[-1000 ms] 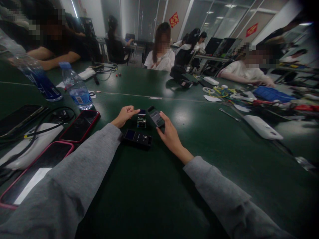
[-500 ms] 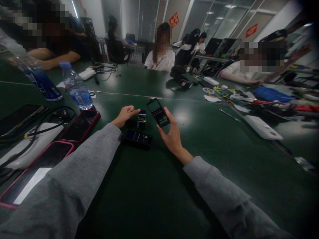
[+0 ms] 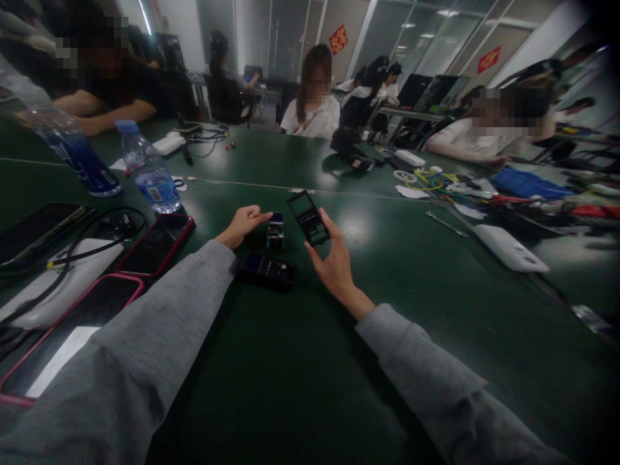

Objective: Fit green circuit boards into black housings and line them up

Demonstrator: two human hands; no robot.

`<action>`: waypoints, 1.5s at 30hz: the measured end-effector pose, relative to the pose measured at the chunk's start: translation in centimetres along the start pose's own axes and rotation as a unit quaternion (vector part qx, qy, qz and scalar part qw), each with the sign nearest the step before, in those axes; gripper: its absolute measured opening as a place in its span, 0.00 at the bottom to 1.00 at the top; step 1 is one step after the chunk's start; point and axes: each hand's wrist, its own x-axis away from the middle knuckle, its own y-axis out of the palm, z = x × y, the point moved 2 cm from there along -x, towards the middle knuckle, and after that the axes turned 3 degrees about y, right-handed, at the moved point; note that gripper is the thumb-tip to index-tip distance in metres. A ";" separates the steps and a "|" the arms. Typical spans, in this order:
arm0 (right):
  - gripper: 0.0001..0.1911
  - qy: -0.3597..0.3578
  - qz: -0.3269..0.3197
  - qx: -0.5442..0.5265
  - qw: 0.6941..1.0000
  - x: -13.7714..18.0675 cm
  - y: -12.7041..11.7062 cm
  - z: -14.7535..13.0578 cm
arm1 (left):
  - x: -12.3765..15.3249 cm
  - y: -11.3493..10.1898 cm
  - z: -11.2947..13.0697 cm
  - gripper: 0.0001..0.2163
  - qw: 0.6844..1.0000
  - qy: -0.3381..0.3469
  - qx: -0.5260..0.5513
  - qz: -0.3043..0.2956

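My right hand (image 3: 336, 261) holds a thin black faceplate (image 3: 310, 223) by its edge, between thumb and fingers. The plate is tilted up off the table and has a large window and several smaller cut-outs. My left hand (image 3: 242, 226) holds nothing; its fingers are curled in except the index finger, which reaches to the top of a small circuit board (image 3: 276, 234) with a little screen. Whether that fingertip touches the screen, I cannot tell. Nearer to me lies a black device (image 3: 267, 270) with a dark screen and buttons, just beside my left sleeve.
On the left are a red-edged phone (image 3: 157, 245), a pink-edged phone (image 3: 72, 336), a white power strip (image 3: 62, 278) with cables, and water bottles (image 3: 155, 181). To the right lie a wrench (image 3: 445, 224), a white power strip (image 3: 511, 248) and tangled wires (image 3: 440, 181). People sit across the table.
The faceplate in my right hand has shifted and turned very slightly to the right. My left hand stays where it was.
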 end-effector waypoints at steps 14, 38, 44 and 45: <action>0.35 0.086 -0.071 -0.041 0.993 0.1 0.5 1.2 | 0.2 0.0 0.2 0.27 1.000 -0.002 0.001 -0.011; 0.24 0.116 -0.143 0.021 0.983 0.3 0.9 1.4 | 0.1 0.0 0.1 0.29 1.000 -0.005 0.017 -0.014; 0.23 0.122 -0.118 0.031 0.985 0.3 0.9 1.4 | 0.2 0.0 0.2 0.28 1.000 -0.009 0.010 -0.016; 0.23 0.123 -0.120 0.032 0.985 0.3 1.0 1.4 | 0.3 0.0 0.3 0.28 1.000 -0.006 0.007 -0.013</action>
